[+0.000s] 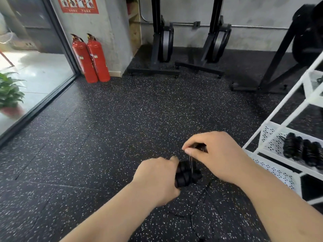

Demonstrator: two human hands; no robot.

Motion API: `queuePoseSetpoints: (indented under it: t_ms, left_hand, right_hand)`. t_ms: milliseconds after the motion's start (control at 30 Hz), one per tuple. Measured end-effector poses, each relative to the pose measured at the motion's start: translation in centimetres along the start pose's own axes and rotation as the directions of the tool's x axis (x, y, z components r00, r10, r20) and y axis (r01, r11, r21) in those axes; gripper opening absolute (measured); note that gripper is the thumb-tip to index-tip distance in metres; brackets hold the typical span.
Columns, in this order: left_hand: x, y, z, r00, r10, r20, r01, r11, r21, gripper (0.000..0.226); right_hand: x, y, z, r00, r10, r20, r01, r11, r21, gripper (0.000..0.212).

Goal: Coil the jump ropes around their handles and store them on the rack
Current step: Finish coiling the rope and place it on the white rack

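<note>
My left hand (157, 179) grips the black jump rope handles (187, 174), held together with black cord wound round them. Just above, my right hand (215, 154) pinches the thin rope cord (191, 163) between thumb and fingers, and the cord runs down onto the handles. The loose remainder of the rope (197, 212) trails over the floor below my hands. On the right stands the white rack (272, 142), and several coiled black jump ropes (304, 151) lie on one of its perforated shelves.
Speckled black rubber flooring (122, 128) spreads ahead. Two red fire extinguishers (90, 58) lean by the pillar, black exercise machines (166, 44) line the far wall, a glass door and a potted plant (8, 95) are at left.
</note>
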State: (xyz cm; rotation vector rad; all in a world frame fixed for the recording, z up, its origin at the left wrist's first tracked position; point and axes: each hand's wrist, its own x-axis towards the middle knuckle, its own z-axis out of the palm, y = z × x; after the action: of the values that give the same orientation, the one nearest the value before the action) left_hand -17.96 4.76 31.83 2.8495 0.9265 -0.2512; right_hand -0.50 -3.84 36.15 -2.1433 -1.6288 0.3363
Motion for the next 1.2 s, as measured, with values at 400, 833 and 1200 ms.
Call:
queuePoseSetpoints:
  t_ms: [400,833,1200]
  left_hand:
    - [-0.3,-1.2,-1.6,0.907,0.352,-0.23,-0.357,0.934,0.022,0.045]
    - [-0.9,-1.2,-3.6,0.927,-0.115,-0.358,-0.063,0.891,-0.45,0.044]
    - [0.4,-5.7,-3.4,0.876,-0.435,-0.21,0.332,0.858,-0.393,0.041]
  right_hand:
    - [0.1,2.4,-1.7,0.975,-0.036,0.218,-0.068,0.889,0.453,0.009]
    - [0.8,-1.1,3.5,0.954,0.19,0.231,-0.282,0.311,0.908,0.026]
    - [-1.4,-4.3,5.2,0.994,0.06,0.087,-0.065,0.996,0.054,0.021]
